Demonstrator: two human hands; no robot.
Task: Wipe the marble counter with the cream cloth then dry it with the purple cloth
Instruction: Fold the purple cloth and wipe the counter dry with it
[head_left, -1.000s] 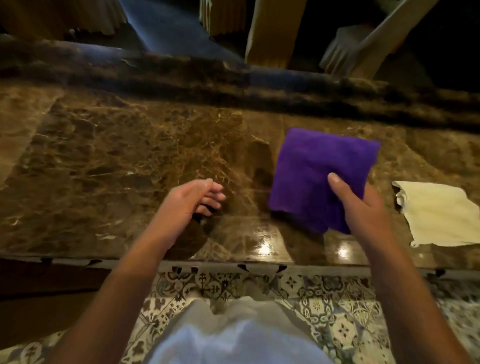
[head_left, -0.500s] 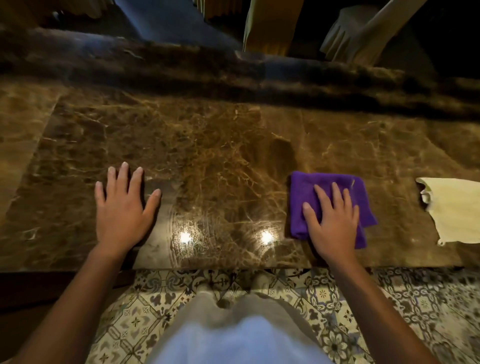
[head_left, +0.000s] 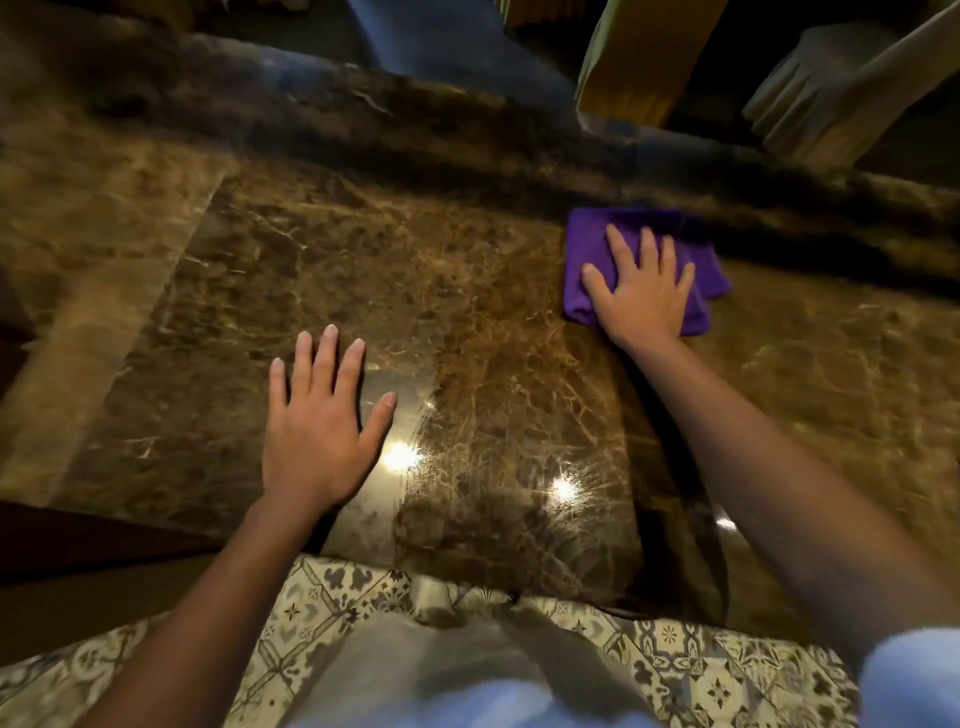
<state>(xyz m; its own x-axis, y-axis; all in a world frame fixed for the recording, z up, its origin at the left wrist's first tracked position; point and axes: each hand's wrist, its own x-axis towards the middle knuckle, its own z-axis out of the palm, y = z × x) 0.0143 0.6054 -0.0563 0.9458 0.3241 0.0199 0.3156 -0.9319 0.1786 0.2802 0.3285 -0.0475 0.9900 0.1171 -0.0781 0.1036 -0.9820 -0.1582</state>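
Note:
The brown marble counter (head_left: 467, 312) fills the view. A folded purple cloth (head_left: 587, 244) lies far back on its right side, close to the raised marble ledge. My right hand (head_left: 641, 288) presses flat on the cloth with fingers spread and straight. My left hand (head_left: 317, 431) rests flat on the bare marble nearer the front edge, fingers straight, holding nothing. The cream cloth is out of view.
A raised dark marble ledge (head_left: 467, 119) runs along the back of the counter. Behind it stand yellowish furniture legs (head_left: 634, 57) and a pale glove-like shape (head_left: 810, 83). Patterned floor tiles (head_left: 332, 597) lie below the counter's front edge.
My right hand has pushed the purple cloth away from the front edge toward the back ledge. The view has shifted, and the cream cloth has left the frame. My left hand stays flat on the marble.

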